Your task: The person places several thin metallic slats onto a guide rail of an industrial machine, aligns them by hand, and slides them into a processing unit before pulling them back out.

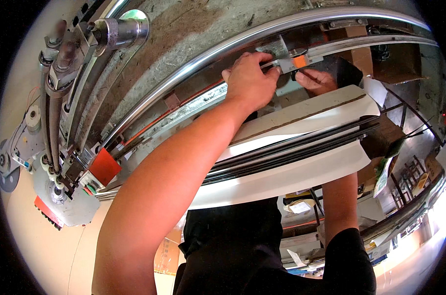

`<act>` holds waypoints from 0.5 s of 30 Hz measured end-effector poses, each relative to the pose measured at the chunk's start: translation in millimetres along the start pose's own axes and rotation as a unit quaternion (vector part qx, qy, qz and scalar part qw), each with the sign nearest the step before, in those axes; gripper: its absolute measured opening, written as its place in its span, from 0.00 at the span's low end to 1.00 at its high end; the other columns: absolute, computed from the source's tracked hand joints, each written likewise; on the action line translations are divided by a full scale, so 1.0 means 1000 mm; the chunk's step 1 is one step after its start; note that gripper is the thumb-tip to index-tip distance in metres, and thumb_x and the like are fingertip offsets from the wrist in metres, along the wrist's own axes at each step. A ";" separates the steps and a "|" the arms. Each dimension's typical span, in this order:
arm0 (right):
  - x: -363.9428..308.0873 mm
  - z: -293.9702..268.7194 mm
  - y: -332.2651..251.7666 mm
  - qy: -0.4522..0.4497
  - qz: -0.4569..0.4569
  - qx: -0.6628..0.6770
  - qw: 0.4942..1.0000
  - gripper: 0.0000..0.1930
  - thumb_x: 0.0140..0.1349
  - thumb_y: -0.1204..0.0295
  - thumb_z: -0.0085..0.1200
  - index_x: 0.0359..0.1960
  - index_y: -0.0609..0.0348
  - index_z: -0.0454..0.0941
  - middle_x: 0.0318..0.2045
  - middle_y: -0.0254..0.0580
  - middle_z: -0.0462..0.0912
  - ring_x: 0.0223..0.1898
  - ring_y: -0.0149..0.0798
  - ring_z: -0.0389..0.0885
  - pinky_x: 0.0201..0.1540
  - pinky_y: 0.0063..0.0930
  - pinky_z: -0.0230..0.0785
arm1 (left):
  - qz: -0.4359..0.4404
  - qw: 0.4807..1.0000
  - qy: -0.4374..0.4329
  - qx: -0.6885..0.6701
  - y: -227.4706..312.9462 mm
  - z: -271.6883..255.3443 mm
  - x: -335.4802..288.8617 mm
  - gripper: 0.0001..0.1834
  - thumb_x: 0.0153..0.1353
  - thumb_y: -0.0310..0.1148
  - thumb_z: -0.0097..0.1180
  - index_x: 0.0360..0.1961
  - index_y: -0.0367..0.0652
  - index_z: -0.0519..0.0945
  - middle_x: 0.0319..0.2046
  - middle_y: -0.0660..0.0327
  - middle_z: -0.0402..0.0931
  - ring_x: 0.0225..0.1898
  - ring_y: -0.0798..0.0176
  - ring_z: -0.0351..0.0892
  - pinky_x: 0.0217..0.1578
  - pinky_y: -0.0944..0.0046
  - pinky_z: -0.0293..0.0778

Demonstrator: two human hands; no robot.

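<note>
My left hand [252,81] reaches up across the machine, its fingers closed on the left end of a narrow grey metal tool with an orange patch [300,61]. The tool's exact kind is not clear. Just below its right part is my right hand [317,81], with curled fingers beside a small dark tip. What those fingers hold is hard to make out. My right forearm passes beneath a white-lined tray [292,174], which hides its middle. Several thin black rods [287,155] lie lengthwise in that tray, below my hands.
A long polished rail [183,81] curves behind my hands. At left stands a machine with a knurled metal cylinder [120,32], hoses and a red block [105,167]. Cardboard [392,66] lies at the far right, and a metal rack [409,177] stands below it.
</note>
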State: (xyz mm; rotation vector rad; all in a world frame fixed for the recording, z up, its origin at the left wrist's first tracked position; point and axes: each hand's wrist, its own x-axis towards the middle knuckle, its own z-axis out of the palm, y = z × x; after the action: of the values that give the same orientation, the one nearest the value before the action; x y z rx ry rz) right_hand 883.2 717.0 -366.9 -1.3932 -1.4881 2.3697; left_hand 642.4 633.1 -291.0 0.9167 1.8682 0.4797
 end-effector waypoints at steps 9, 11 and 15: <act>-0.061 0.049 0.052 0.245 -0.076 0.125 0.958 0.17 0.80 0.56 0.62 0.58 0.54 0.88 0.40 0.27 0.87 0.41 0.29 0.81 0.44 0.29 0.73 | 0.074 0.997 -0.007 0.008 -0.009 -0.043 -0.034 0.31 0.76 0.44 0.64 0.75 0.44 0.77 0.71 0.48 0.79 0.68 0.48 0.82 0.68 0.52 0.75; -0.092 0.064 0.082 0.346 -0.033 0.221 0.911 0.16 0.79 0.57 0.62 0.57 0.54 0.88 0.38 0.26 0.87 0.39 0.28 0.81 0.41 0.28 0.72 | 0.113 0.994 -0.007 0.004 -0.006 -0.083 -0.091 0.31 0.79 0.42 0.61 0.78 0.42 0.73 0.73 0.49 0.78 0.67 0.54 0.83 0.67 0.57 0.76; -0.169 0.113 0.120 0.466 0.015 0.298 0.833 0.14 0.79 0.59 0.63 0.55 0.54 0.88 0.36 0.24 0.86 0.34 0.27 0.80 0.35 0.25 0.70 | 0.160 0.975 0.111 -0.107 -0.050 -0.168 -0.243 0.23 0.82 0.33 0.56 0.73 0.35 0.76 0.66 0.49 0.82 0.61 0.62 0.82 0.62 0.60 0.77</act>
State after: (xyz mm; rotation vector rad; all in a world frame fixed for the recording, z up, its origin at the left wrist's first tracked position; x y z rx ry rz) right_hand 957.0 496.8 -324.4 -1.8884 -0.4170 1.4661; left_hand 535.0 425.4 -103.4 1.0553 1.8246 0.9976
